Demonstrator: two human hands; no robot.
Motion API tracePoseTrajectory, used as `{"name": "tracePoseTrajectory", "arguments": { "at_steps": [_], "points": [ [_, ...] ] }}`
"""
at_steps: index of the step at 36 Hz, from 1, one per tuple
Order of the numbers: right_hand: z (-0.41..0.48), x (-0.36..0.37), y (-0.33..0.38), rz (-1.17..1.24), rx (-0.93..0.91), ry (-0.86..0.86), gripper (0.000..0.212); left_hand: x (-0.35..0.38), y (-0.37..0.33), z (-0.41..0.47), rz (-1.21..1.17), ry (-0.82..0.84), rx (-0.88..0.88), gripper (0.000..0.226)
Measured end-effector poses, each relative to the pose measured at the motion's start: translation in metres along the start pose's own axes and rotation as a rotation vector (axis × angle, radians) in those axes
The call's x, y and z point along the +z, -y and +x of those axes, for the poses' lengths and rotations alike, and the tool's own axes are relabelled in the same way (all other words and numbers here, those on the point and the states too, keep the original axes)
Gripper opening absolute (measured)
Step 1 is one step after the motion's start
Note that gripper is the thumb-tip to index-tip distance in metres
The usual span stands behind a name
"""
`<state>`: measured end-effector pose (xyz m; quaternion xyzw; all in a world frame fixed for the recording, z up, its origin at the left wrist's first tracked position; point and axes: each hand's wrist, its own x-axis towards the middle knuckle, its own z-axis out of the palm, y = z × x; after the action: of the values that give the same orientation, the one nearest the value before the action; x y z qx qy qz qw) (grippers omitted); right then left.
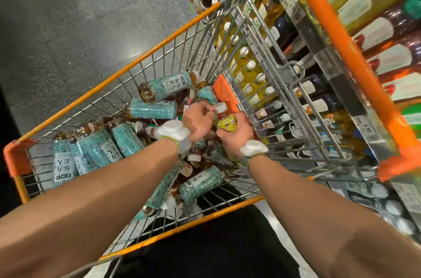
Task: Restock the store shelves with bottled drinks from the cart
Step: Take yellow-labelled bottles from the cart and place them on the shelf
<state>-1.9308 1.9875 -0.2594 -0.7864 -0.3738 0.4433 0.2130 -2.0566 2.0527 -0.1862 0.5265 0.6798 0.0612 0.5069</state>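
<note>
Head view: both hands are inside the cart (pixel 17 159). The right hand (pixel 237 139) curls around a yellow-labelled bottle (pixel 226 121), held over the cart's heap of teal-labelled bottles (pixel 98 150). The left hand (pixel 197 121) pinches its neck by the white cap (pixel 220 107). Stocked shelves (pixel 328 66) stand just beyond the cart's right side.

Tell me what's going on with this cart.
A person is reaching into an orange-rimmed wire cart piled with teal-labelled drink bottles lying on their sides. Both hands are on one yellow-labelled bottle: the right hand grips its body, and the left hand pinches its neck by the white cap. It is not yet out of the cart. The shelves on the right hold rows of bottles.
</note>
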Motion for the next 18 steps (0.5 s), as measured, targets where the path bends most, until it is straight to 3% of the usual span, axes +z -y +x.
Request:
{"name": "tracePoseTrajectory", "arguments": {
  "at_steps": [6, 12, 13, 15, 16, 18],
  "points": [
    [-0.020, -0.024, 0.057, 0.262, -0.054, -0.081, 0.018, -0.017, -0.033, -0.025, 0.010, -0.128, 0.033, 0.026],
    [-0.055, -0.046, 0.110, 0.349, -0.014, -0.198, 0.038, -0.052, -0.054, -0.054, 0.030, -0.059, 0.168, 0.023],
    [-0.056, -0.047, 0.114, 0.391, -0.007, -0.197, 0.036, -0.051, -0.054, -0.051, 0.031, -0.046, 0.173, 0.017],
    [-0.079, -0.052, 0.133, 0.519, -0.031, -0.212, 0.014, -0.063, -0.058, -0.068, 0.052, -0.037, 0.224, 0.014],
    [-0.081, -0.053, 0.135, 0.554, -0.041, -0.239, 0.014, -0.063, -0.058, -0.070, 0.089, -0.022, 0.230, 0.013],
    [-0.098, -0.056, 0.143, 0.584, -0.049, -0.317, 0.031, -0.071, -0.056, -0.086, 0.153, 0.050, 0.317, 0.018]
  ]
}}
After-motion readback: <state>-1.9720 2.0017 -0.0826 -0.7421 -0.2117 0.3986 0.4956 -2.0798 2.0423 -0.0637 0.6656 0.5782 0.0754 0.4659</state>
